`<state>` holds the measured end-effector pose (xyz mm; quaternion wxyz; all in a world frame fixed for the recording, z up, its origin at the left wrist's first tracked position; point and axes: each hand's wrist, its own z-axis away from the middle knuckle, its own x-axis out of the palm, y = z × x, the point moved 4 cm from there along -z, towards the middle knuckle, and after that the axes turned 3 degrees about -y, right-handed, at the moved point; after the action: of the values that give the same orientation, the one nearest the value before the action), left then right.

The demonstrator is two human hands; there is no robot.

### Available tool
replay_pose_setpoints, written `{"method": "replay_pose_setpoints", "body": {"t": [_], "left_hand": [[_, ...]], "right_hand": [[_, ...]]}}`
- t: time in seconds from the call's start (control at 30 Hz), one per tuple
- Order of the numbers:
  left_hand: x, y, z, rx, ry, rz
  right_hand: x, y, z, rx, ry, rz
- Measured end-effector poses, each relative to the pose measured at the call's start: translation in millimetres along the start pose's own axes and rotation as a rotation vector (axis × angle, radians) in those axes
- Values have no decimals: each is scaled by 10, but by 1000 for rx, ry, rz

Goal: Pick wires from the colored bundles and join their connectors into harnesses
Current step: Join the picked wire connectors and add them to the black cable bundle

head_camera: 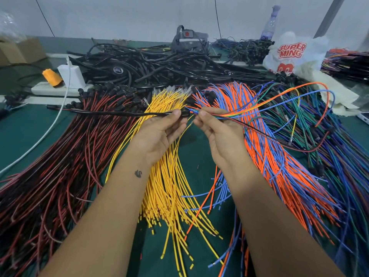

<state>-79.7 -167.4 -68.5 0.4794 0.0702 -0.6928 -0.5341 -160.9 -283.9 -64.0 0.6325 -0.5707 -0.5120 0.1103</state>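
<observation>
Left hand (159,128) pinches black connector cable (123,113); right hand (217,132) pinches multicolored wire group (239,113). Ends face each other, nearly touching, both axes running left-right across tabletop (30,136).

Green table (30,136), red wires (60,166) left of the fingers, yellow wires (169,186) beneath, orange and blue wires (279,156) right, black tubing (159,64) beyond.
</observation>
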Motion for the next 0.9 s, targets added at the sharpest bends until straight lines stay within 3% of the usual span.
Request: {"method": "replay_pose_setpoints", "body": {"t": [0.63, 0.9], "left_hand": [[37, 27, 14, 159, -41, 0], [29, 20, 21, 90, 31, -9]], "right_hand": [[1, 16, -1, -62, 2, 100], [25, 0, 11, -69, -48, 191]]}}
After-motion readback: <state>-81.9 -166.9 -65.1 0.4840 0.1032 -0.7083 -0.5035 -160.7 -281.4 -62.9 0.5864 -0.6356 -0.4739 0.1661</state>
